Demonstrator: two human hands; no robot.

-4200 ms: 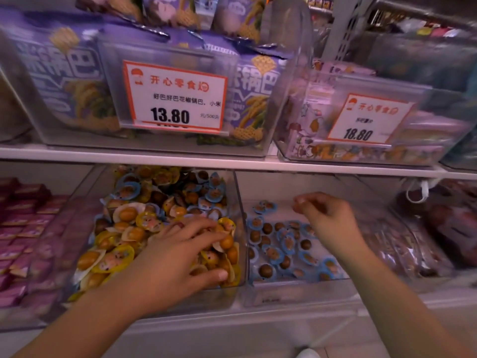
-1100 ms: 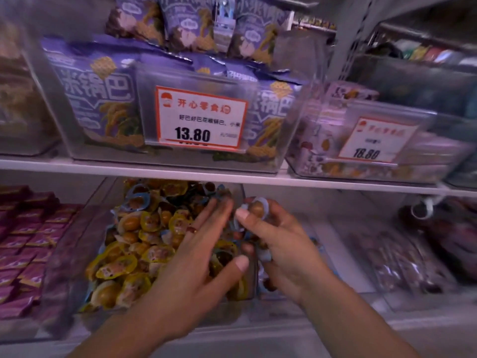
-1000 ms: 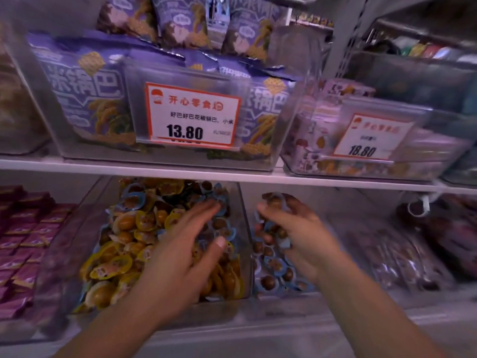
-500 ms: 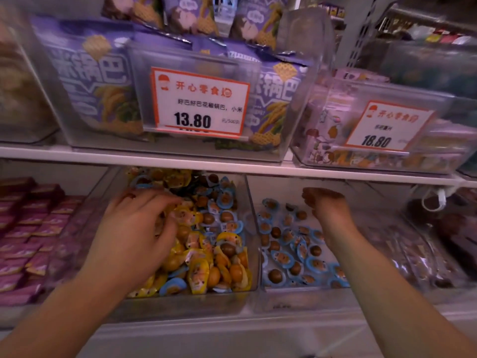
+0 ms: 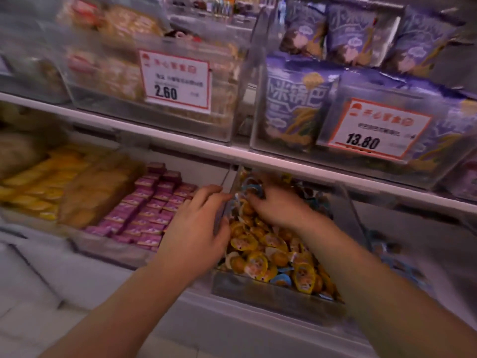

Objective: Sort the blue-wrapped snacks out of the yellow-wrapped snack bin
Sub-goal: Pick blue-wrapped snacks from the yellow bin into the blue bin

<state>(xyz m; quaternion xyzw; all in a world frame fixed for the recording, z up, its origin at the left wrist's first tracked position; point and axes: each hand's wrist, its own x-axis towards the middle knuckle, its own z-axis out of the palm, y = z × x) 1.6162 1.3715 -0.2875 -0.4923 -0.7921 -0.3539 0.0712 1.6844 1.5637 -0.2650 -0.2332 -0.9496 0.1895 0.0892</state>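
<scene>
The right hand (image 5: 277, 206) digs, fingers curled, among snacks deep in the yellow-wrapped snack bin (image 5: 271, 293); its hold is unclear. The left hand (image 5: 196, 228) lies flat-fingered against the bin's wall, steadying. A blue-wrapped snack (image 5: 281, 279) sits near the front; pinching wrappers singly should avoid dragging yellow ones along.

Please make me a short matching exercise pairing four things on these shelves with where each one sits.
Things:
1. 2.60 price tag
2. 13.80 price tag
3. pink-wrapped snacks
4. right hand

Places:
A. inside the yellow-wrapped snack bin
B. upper shelf, in front of purple bags
C. lower shelf, left of the yellow-wrapped snack bin
D. upper shelf, left bin

Pairs: 1-D, 2-B, 3-C, 4-A
</scene>
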